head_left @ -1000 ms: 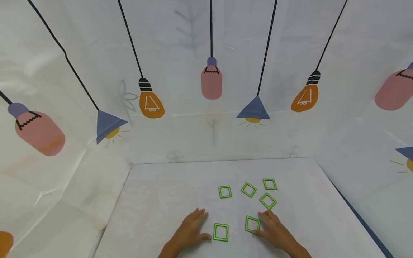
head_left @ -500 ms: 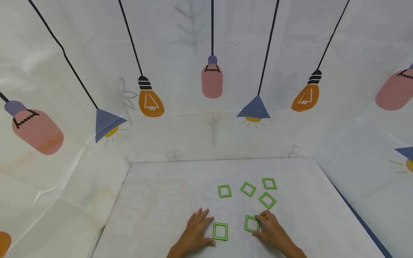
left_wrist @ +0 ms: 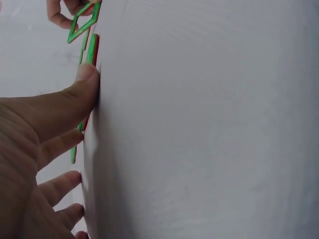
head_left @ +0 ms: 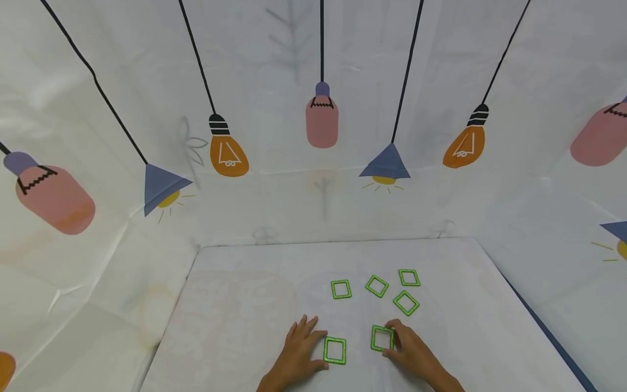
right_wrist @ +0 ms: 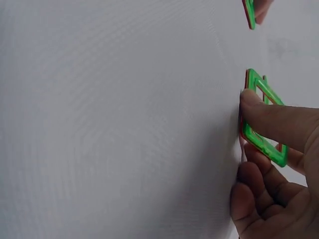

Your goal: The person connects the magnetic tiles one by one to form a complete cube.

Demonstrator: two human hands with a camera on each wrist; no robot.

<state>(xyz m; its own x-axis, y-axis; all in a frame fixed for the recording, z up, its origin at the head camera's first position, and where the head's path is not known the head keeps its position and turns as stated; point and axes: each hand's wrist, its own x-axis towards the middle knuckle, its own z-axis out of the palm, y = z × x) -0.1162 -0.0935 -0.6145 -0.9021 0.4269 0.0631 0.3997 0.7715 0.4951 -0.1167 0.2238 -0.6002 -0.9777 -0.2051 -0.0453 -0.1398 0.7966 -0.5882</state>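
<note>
My left hand [head_left: 297, 351] lies on the white table, its thumb and forefinger at opposite edges of a flat green square frame [head_left: 325, 351]. Its other fingers are spread. In the left wrist view the thumb [left_wrist: 87, 79] touches the frame's near end, and red shows on its lower side. My right hand [head_left: 413, 354] pinches a second square frame [head_left: 373, 338] by its right side, thumb in front. The right wrist view shows this frame [right_wrist: 274, 158] tilted up off the table, green on one side and red along the edge. A gap separates the two frames.
Farther back on the white table [head_left: 235, 305] lie more green square frames, among them one at left [head_left: 341, 298], one in the middle [head_left: 370, 292] and one at right [head_left: 409, 285]. A white wall sheet [head_left: 274, 212] with printed lamps rises behind the table.
My left hand has moved right until its thumb and forefinger meet the near left frame. My right hand has closed its pinch on the other frame and tilted it up.
</note>
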